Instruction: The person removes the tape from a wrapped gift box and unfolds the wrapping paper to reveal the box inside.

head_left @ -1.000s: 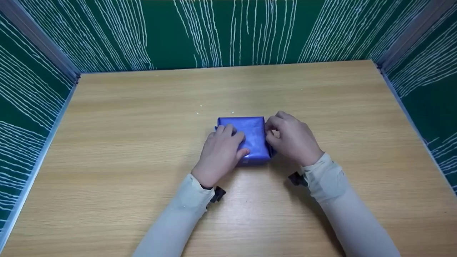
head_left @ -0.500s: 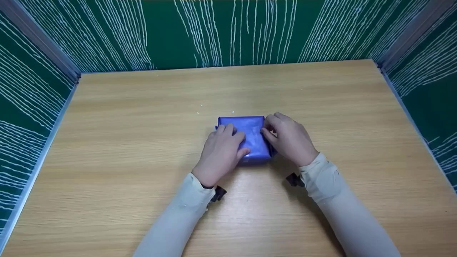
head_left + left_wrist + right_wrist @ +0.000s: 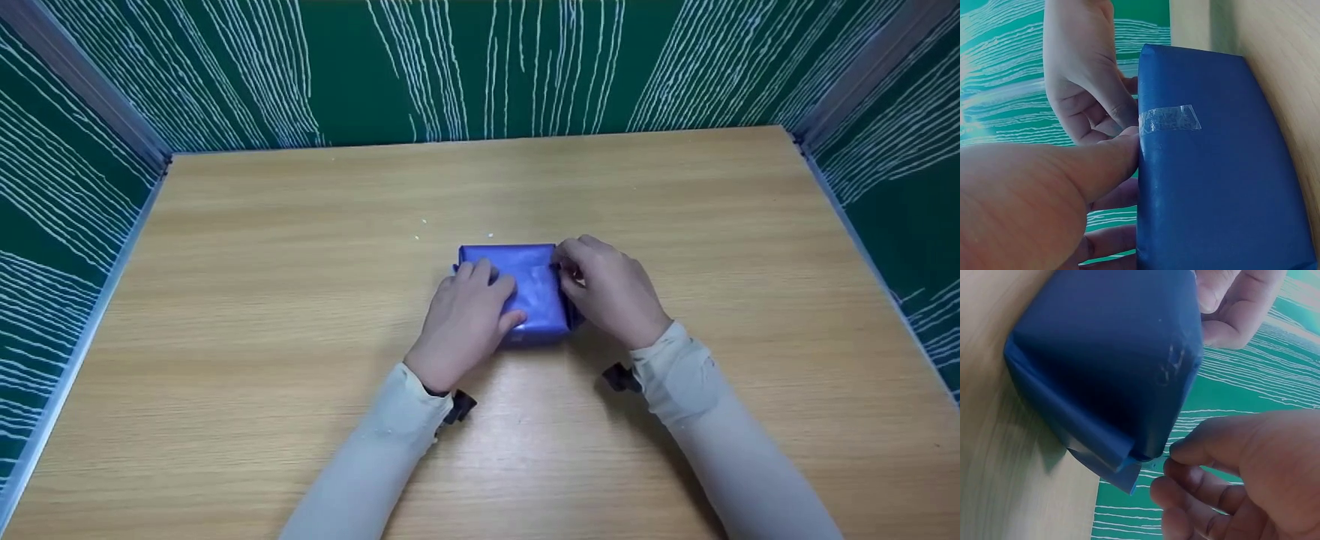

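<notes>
A small box-shaped parcel in shiny blue wrapping paper [image 3: 536,296] lies mid-table. My left hand [image 3: 466,315] rests on its top left part, fingers spread and thumb near the front edge. At the parcel's right edge, my right hand [image 3: 611,292] has thumb and forefinger together in a pinch. Between those fingertips and the paper, a thin clear strip like tape [image 3: 1157,462] shows faintly in the right wrist view. Below it, a folded paper flap [image 3: 1107,449] stands out from the parcel's end. Clear tape [image 3: 1171,118] sticks across the front edge in the left wrist view.
The wooden table [image 3: 262,300] is bordered by green panels [image 3: 345,82] with white wavy lines at the back and both sides. Several tiny white scraps lie behind the parcel. A dark wrist camera [image 3: 457,407] sits under each sleeve.
My right hand first shifted slightly left onto the parcel's right edge, thumb over the top; the thumb has since drawn back a little to the right. Left hand and parcel stay put.
</notes>
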### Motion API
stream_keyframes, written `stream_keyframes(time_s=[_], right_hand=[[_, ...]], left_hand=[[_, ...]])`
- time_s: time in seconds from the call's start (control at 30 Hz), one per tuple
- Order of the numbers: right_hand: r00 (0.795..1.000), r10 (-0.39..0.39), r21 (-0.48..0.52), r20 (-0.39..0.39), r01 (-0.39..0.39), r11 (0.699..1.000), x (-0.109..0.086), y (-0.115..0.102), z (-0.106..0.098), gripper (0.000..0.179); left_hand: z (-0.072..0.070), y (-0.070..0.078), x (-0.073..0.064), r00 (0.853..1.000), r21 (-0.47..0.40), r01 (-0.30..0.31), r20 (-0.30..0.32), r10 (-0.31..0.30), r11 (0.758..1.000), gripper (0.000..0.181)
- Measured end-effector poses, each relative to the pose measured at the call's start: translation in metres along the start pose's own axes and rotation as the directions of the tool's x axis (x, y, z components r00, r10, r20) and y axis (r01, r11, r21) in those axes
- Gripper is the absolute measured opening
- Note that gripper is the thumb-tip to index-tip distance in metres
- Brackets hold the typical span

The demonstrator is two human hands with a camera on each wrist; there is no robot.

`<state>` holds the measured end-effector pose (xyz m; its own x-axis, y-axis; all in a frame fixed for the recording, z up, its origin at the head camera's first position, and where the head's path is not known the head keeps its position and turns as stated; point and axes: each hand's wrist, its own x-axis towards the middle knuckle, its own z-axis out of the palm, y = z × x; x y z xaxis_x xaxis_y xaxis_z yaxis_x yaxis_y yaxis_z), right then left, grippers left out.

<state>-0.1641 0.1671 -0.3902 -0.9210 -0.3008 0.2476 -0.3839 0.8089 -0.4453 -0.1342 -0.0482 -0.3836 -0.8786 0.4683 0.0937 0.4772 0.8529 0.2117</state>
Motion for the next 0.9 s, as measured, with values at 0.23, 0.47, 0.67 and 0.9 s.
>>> stream_keyframes(time_s=[0.23,0.47,0.67,0.9], right_hand=[[1.000,0.028,0.008,0.006,-0.028,1.000,-0.001,0.003,-0.005,0.015],[0.998,0.058,0.020,0.018,-0.059,0.998,-0.001,0.007,-0.008,0.015],[0.996,0.077,0.033,0.032,-0.078,0.996,-0.002,0.007,-0.011,0.014],[0.993,0.107,0.041,0.049,-0.109,0.993,-0.001,0.010,-0.013,0.015]], left_hand=[[0.000,0.000,0.000,1.000,-0.002,0.000,0.003,0.000,1.000,0.038],[-0.001,0.001,0.000,1.000,-0.011,-0.003,-0.005,0.003,1.000,0.037],[0.000,0.000,0.000,1.000,-0.015,0.000,0.000,0.000,1.000,0.038],[-0.001,0.000,0.000,1.000,-0.024,0.009,0.017,-0.009,1.000,0.039]])
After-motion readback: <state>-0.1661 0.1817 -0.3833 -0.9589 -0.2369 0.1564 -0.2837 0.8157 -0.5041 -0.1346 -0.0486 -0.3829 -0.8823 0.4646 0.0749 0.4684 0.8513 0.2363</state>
